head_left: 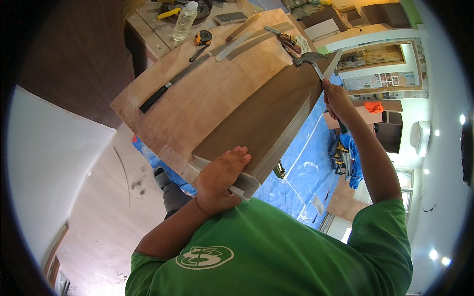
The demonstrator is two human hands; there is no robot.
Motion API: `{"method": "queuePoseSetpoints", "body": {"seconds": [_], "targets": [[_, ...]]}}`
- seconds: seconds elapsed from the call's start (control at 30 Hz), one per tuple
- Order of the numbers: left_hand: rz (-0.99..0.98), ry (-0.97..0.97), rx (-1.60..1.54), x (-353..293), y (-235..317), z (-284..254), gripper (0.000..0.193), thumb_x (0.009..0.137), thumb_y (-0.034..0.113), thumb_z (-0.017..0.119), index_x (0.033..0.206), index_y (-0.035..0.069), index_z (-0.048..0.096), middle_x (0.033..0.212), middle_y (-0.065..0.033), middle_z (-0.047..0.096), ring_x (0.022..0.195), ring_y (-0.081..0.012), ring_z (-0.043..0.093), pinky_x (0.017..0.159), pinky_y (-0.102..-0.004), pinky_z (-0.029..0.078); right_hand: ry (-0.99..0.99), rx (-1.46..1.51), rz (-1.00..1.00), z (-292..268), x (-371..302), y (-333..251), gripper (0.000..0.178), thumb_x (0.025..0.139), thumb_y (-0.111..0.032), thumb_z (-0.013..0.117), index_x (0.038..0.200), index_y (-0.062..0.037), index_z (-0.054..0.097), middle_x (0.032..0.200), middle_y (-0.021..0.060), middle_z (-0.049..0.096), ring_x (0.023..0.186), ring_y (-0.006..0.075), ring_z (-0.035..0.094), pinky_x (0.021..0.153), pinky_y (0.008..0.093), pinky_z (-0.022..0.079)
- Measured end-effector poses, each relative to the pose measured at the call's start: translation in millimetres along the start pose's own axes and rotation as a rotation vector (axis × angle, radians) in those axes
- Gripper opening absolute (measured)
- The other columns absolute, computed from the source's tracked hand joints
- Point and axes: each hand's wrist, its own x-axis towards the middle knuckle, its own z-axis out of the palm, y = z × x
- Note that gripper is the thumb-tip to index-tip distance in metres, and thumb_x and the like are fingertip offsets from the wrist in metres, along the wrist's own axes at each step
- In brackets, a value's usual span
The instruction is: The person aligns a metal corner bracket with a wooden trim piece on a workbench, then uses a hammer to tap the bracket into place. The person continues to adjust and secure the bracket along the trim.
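A long wood-grain board (261, 113) lies slantwise across the plywood worktop. At its near end sits a pale channel-shaped strip (245, 187). My left hand (222, 175) grips that end, fingers over the board's top and the thumb side lower down, partly hidden. My right hand (339, 101) is closed round the handle of a claw hammer (310, 59). The hammer's head is raised near the board's far end, beside a pale pointed strip (333, 64). Whether the hammer touches the board I cannot tell.
On the plywood worktop (173, 108) lie a black-handled saw (158, 96), a tape measure (203, 37), wooden strips (243, 27) and hand tools (289, 42). A clear bottle (185, 21) stands behind. Blue sheeting (306, 163) covers the floor to the right; a dark panel (74, 49) rises at left.
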Motion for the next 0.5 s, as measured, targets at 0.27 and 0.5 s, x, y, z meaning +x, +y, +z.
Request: {"method": "queuePoseSetpoints", "body": {"seconds": [0.27,0.5], "targets": [[0.013,0.039,0.014,-0.4,-0.1,0.5,0.080,0.060,0.005,0.072,0.140,-0.002,0.062,0.142,-0.0243,0.064,0.128,-0.0391,0.065,0.113,-0.0495,0.050,-0.084,0.058,-0.068,37.5,-74.8,-14.8,0.069,0.107,-0.069,0.043,0.071,-0.0095,0.048,0.054,0.0013,0.044,0.035,0.0153,0.045,0.032,0.0325,0.037],[0.037,-0.029,0.052,-5.3,0.7,3.5,0.084,0.058,0.006,0.076,0.140,-0.001,0.061,0.143,-0.0248,0.063,0.131,-0.0392,0.064,0.113,-0.0487,0.050,-0.138,-0.004,0.031,64.7,-151.5,-36.2,0.065,0.110,-0.062,0.043,0.074,-0.0089,0.051,0.058,-0.0001,0.045,0.043,0.0116,0.046,0.040,0.0308,0.042]]}}
